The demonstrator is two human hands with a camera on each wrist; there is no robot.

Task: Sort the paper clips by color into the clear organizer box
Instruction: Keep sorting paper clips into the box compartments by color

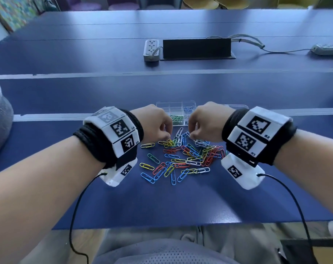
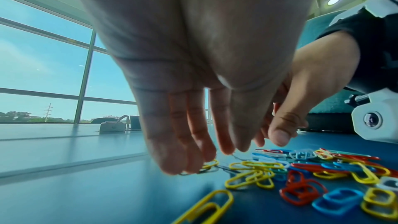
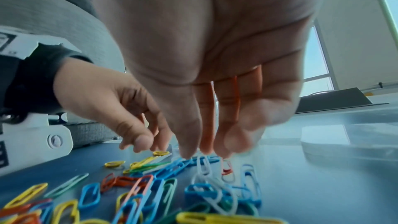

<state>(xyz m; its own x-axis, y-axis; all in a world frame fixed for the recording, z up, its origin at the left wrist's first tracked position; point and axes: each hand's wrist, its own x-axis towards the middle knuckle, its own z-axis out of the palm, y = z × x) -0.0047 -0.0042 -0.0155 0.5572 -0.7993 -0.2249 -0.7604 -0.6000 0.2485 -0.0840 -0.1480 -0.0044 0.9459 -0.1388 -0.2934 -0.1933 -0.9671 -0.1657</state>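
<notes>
A loose pile of coloured paper clips (image 1: 182, 157) lies on the blue table (image 1: 162, 202). Just behind it stands the clear organizer box (image 1: 176, 108), with green clips (image 1: 176, 117) in one compartment and blue ones (image 1: 187, 107) in another. My left hand (image 1: 166, 137) points down at the pile's far left; its nearly straight fingertips (image 2: 193, 164) touch a yellow clip (image 2: 210, 164), the thumb apart from it. My right hand (image 1: 192, 134) reaches down at the pile's far right, thumb and forefinger (image 3: 204, 144) pinching a white clip (image 3: 203, 165).
A clear lid (image 1: 237, 107) lies behind my right wrist. Further back are a white power strip (image 1: 151, 49), a black cable hatch (image 1: 197, 48) and a second strip (image 1: 327, 49). The table's front edge (image 1: 181, 224) runs close to my lap.
</notes>
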